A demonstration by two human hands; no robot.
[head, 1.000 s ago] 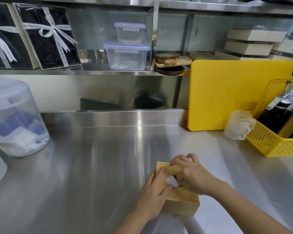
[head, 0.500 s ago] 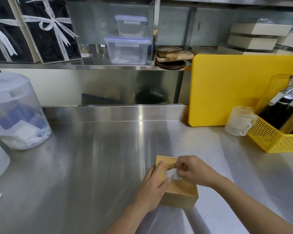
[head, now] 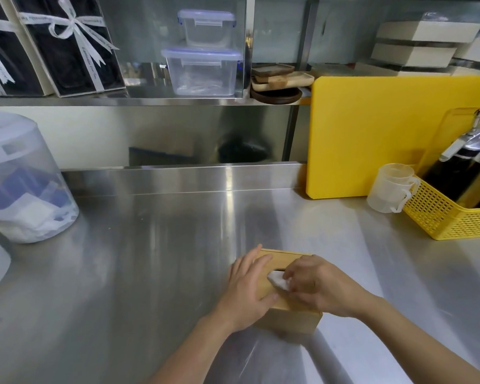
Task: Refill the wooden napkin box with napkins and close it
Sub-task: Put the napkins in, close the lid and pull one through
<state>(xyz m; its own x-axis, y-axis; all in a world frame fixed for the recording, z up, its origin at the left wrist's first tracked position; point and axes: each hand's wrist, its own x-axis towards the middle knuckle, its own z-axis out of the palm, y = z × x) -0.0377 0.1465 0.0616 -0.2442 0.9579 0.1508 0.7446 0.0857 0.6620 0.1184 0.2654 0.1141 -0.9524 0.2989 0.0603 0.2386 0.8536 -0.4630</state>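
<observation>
A small wooden napkin box (head: 291,318) stands on the steel counter (head: 155,261), near the front edge, with its lid on top. My left hand (head: 248,291) lies flat on the left side of the lid, fingers spread. My right hand (head: 316,286) covers the right side and pinches a white napkin (head: 277,279) that sticks up from the slot in the lid. Most of the lid is hidden under both hands.
A clear lidded tub (head: 20,184) holding white and blue packets stands at the left. A yellow cutting board (head: 394,134) leans at the back right, with a plastic measuring cup (head: 391,188) and a yellow basket (head: 455,212) of bottles beside it. Shelves above hold boxes.
My right hand has shifted from spread over the lid to pinching the white napkin at the slot. My left hand has stayed on the lid.
</observation>
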